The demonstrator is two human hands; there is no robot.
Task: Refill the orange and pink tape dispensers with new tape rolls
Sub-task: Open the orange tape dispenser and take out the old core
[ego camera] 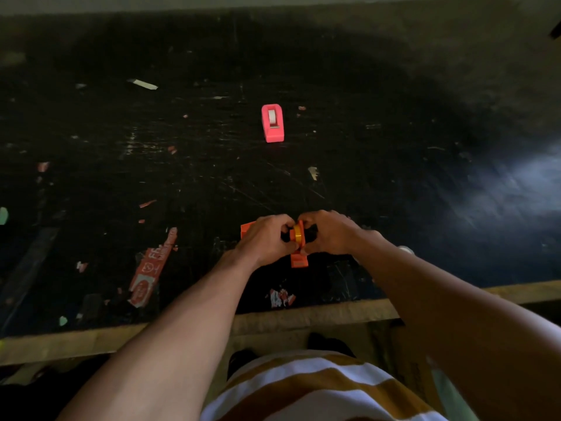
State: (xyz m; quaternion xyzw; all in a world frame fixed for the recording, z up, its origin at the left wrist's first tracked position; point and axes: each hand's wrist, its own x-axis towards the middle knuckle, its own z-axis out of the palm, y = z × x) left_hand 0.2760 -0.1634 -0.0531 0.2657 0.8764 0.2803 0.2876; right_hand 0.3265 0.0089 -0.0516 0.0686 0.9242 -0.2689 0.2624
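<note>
On the scratched black worktop [364, 147] with its pale wooden front edge, both hands meet just below the middle of the view, at about 6 o'clock from the small pink plastic tape dispenser [272, 123], which stands alone and well apart from them with a whitish roll visible in its slot. The left hand [267, 240] and the right hand [329, 232] are curled in from either side around a yellow-orange tape roll [297, 232], fingers pinching it between them; the roll stands on edge and only a narrow band of it shows in the gap. Beneath the hands lies the orange plastic tape dispenser [299, 260], mostly covered: one corner pokes out at 10 o'clock of the left hand and its front end sticks out at 6 o'clock of the roll. Whether the roll is seated in the dispenser or held just above it cannot be told. Scraps of torn red-and-white sticker [148, 271] cling to the worktop at 9 o'clock of the hands. At the bottom edge a brown-and-white striped shirt [318, 390] is cut off.
</note>
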